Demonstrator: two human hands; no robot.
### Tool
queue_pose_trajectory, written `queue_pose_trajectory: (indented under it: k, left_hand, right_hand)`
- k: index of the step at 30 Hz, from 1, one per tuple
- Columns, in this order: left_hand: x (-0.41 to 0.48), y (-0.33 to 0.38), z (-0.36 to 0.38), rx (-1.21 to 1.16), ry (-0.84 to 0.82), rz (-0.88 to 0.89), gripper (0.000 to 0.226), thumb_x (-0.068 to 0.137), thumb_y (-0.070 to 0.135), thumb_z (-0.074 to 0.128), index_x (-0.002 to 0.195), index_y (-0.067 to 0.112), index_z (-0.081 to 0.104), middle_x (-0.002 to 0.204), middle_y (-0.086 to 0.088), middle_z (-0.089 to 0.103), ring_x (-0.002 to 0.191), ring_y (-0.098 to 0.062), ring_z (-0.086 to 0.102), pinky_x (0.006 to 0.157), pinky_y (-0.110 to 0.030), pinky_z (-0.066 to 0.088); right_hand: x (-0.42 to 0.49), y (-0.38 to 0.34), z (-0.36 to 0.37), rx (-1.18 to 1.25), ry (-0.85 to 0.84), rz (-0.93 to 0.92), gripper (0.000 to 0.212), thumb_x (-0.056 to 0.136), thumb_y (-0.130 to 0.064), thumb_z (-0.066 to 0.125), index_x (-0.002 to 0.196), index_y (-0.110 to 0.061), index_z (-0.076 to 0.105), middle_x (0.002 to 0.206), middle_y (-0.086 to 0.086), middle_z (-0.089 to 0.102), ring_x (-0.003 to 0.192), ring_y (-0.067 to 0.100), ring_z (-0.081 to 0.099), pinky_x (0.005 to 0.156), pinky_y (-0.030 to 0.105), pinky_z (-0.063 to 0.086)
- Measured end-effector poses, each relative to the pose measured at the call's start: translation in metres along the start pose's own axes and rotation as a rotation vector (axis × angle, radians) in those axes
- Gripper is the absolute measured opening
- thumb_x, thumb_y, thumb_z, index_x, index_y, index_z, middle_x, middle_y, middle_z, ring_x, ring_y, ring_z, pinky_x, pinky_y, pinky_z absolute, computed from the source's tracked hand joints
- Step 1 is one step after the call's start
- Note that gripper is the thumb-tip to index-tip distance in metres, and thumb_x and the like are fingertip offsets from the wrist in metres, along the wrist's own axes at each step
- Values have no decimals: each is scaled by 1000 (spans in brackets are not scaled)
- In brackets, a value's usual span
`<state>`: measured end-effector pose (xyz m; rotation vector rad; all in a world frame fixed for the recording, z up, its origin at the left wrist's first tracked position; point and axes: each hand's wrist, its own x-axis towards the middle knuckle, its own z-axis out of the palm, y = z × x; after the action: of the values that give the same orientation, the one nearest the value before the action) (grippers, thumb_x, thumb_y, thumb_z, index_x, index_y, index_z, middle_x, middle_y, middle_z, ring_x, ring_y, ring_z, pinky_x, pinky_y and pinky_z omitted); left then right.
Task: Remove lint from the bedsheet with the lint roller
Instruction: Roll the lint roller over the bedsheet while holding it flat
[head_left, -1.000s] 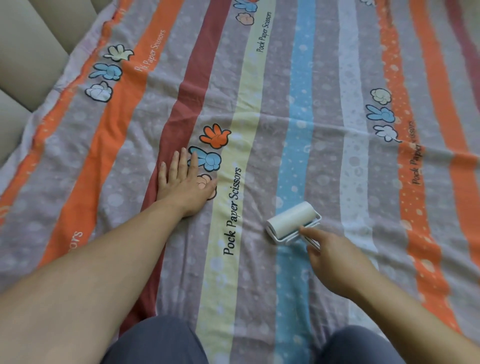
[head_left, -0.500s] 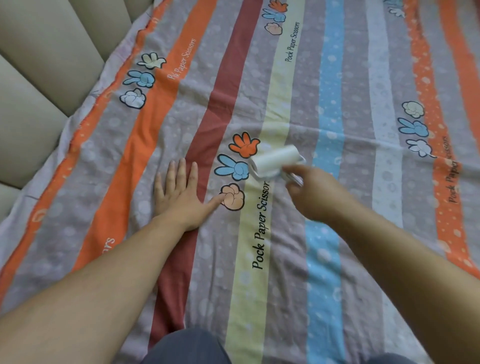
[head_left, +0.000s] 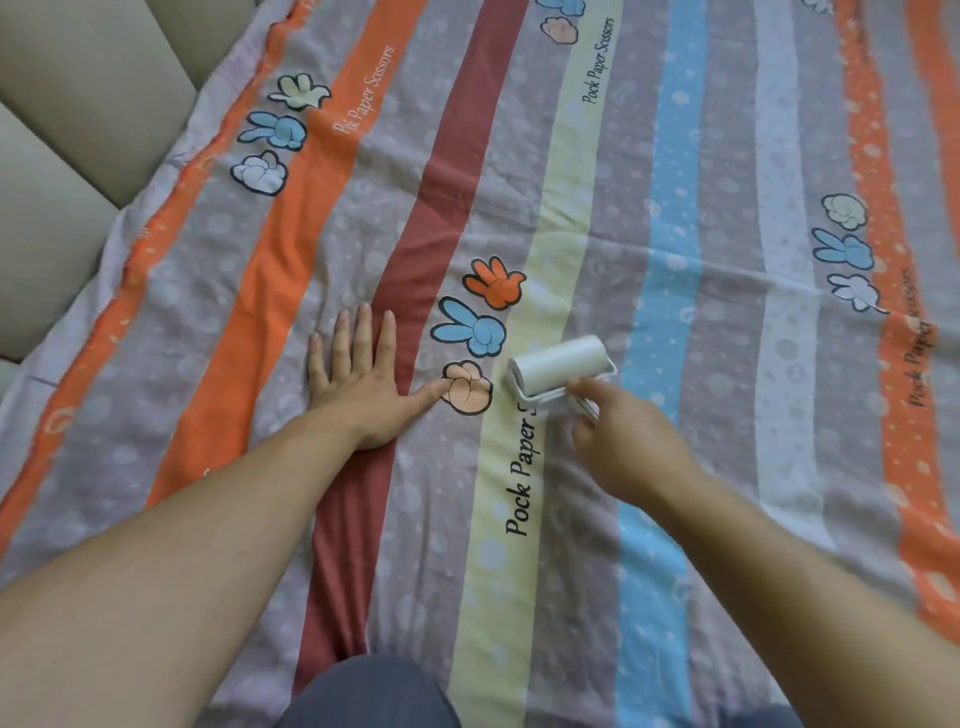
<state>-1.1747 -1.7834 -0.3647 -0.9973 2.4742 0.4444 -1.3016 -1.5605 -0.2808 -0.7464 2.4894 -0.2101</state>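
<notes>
A striped bedsheet (head_left: 675, 218) with cartoon hand prints covers the whole bed. A white lint roller (head_left: 558, 366) lies with its drum on the pale yellow and grey stripes, just right of the peach fist print. My right hand (head_left: 628, 441) grips its white handle from the near side, and the handle is mostly hidden under my fingers. My left hand (head_left: 358, 379) rests flat on the sheet to the left, fingers straight, the thumb reaching toward the fist print.
A beige padded headboard or cushion (head_left: 67, 130) borders the sheet at the upper left. My knees in grey trousers (head_left: 363, 691) show at the bottom edge. The sheet has light creases around my left hand.
The roller went up across the sheet from the blue stripe to the yellow one, then came back toward me a little. My left hand stayed pressed in place.
</notes>
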Motion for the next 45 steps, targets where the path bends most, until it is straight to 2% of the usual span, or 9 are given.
queue_pose_trajectory:
  k: [9, 15, 18, 21, 25, 29, 33, 39, 45]
  left_hand:
    - [-9, 2, -4, 19, 55, 4, 117, 72, 98, 10, 157, 25, -23, 163, -1, -33, 147, -19, -38, 116, -49, -27]
    - [-11, -5, -2, 32, 91, 16, 105, 82, 90, 16, 160, 27, -16, 165, 2, -29, 148, -15, -34, 119, -50, -22]
    - [-14, -13, 0, 16, 136, 12, 103, 83, 89, 14, 160, 27, -14, 166, 4, -28, 148, -12, -33, 118, -50, -24]
    - [-14, -17, 4, 1, 195, -47, 111, 80, 93, 16, 160, 22, -17, 165, -3, -31, 148, -15, -35, 116, -51, -27]
    - [-5, -21, 8, -45, 136, -54, 118, 73, 98, 11, 157, 22, -23, 161, -4, -38, 144, -15, -42, 116, -55, -26]
    - [0, -22, 9, -61, 84, -49, 118, 74, 98, 14, 156, 23, -27, 159, -4, -41, 142, -15, -45, 115, -55, -27]
    - [1, -22, 9, -49, 75, -50, 117, 76, 96, 14, 155, 22, -28, 158, -4, -42, 141, -16, -46, 114, -55, -29]
    - [-2, -20, 7, -39, 82, -53, 116, 77, 95, 17, 155, 22, -28, 160, -4, -40, 142, -15, -45, 114, -55, -28]
    - [-10, -19, 2, -4, 138, -58, 111, 80, 92, 14, 158, 23, -22, 163, -3, -35, 145, -14, -39, 117, -53, -26]
  right_hand:
    - [-72, 42, 2, -102, -92, 50, 45, 93, -29, 42, 137, -40, 45, 119, 4, 66, 102, 27, 61, 77, 36, 51]
    - [-85, 46, -37, -236, -263, 74, 42, 95, -31, 45, 135, -42, 49, 134, -4, 58, 108, 17, 60, 87, 27, 46]
    - [-66, 16, -61, -208, -188, 35, 42, 97, -30, 46, 136, -43, 48, 131, -3, 59, 100, 18, 60, 75, 25, 39]
    - [-23, -26, -57, -57, -23, -64, 40, 97, -27, 47, 136, -39, 50, 130, 2, 61, 107, 26, 60, 78, 27, 41]
    - [59, -80, -28, 67, 69, -119, 42, 99, -21, 43, 140, -30, 46, 128, 7, 60, 98, 25, 58, 73, 28, 44]
    - [93, -105, -8, 79, 49, -90, 43, 94, -11, 44, 134, -23, 49, 122, 11, 60, 104, 28, 56, 85, 38, 52]
    - [70, -89, 3, 44, 29, -65, 45, 92, -12, 42, 134, -27, 49, 116, 10, 62, 88, 26, 54, 77, 36, 52]
    - [0, -38, 21, 6, -6, -69, 50, 94, -22, 42, 143, -35, 41, 126, 6, 62, 108, 30, 58, 83, 37, 51]
    - [-59, -2, 24, -39, -50, -35, 51, 95, -28, 40, 144, -42, 36, 111, 5, 65, 95, 27, 60, 66, 34, 44]
